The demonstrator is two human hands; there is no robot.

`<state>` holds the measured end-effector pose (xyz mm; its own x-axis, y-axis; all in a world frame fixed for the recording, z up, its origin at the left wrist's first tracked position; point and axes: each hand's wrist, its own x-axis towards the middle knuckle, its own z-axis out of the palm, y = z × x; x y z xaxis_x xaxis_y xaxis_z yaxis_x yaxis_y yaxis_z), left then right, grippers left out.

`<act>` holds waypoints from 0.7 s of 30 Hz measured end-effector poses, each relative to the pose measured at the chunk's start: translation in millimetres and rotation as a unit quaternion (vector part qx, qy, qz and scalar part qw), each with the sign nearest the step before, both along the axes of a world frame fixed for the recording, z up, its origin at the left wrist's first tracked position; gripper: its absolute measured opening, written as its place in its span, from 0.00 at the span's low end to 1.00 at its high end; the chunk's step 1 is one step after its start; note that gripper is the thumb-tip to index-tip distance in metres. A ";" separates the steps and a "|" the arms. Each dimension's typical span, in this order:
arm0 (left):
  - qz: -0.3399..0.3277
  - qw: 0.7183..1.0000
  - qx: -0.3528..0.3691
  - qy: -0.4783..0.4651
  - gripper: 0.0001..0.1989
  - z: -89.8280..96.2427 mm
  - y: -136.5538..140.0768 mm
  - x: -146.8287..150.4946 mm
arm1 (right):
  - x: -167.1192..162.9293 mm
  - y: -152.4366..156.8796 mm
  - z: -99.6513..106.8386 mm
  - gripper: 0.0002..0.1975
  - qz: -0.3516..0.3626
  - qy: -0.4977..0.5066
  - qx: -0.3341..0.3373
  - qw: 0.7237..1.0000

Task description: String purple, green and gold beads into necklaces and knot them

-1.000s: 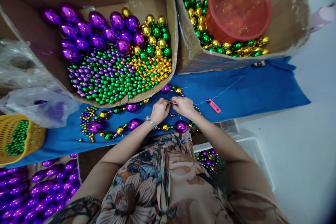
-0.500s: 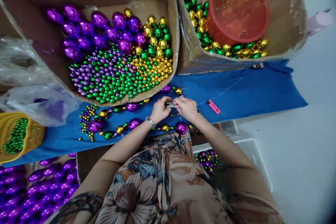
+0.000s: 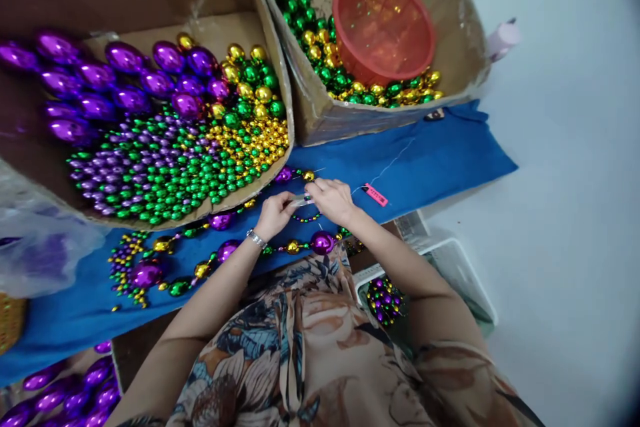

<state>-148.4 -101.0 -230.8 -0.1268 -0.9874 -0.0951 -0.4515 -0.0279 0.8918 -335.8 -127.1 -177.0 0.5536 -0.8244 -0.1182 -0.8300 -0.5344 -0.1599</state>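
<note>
Over the blue cloth (image 3: 400, 153), my left hand (image 3: 274, 215) is closed, its thumb and fingers pinching a small pale flat piece (image 3: 299, 201). My right hand (image 3: 332, 201) is closed at the other end of that piece, with tiny coloured beads at its fingertips. What kind of thing the piece is, I cannot make out. Just below my fingers hangs or lies a thin curve of small beads (image 3: 306, 218). Around both hands runs a strand of large beads, including a purple bead (image 3: 323, 242) and a gold bead (image 3: 202, 271). A pink tag (image 3: 375, 194) with white thread lies right of my right hand.
A cardboard box (image 3: 287, 100) of purple, green and gold beads stands behind my hands. Another box (image 3: 345, 121) holds beads and a red basket (image 3: 385, 77). Loose small beads (image 3: 125, 260) lie at left. A white bin (image 3: 483, 273) stands below the cloth's right part.
The view has shifted, so most things sit farther left. My right hand has turned over the pale piece, and tiny beads now show at its fingertips. Both hands remain close together.
</note>
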 end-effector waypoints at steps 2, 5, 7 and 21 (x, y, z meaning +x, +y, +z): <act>0.015 0.999 0.009 0.027 0.10 -0.2 1.1 -0.8 | -12.3 -3.5 1.5 0.12 -0.051 -0.049 0.010 0.997; 0.052 0.991 0.031 0.116 0.13 1.6 2.9 -3.8 | -36.8 -8.7 0.9 0.15 -0.128 -0.150 0.016 0.980; 0.073 0.980 0.045 0.178 0.15 4.3 4.1 -6.6 | -50.3 -9.3 -0.9 0.18 -0.146 -0.204 0.028 0.968; 0.069 0.919 0.158 0.354 0.21 12.1 5.6 -15.1 | -4.1 5.3 -17.2 0.18 -0.120 -0.434 0.177 0.875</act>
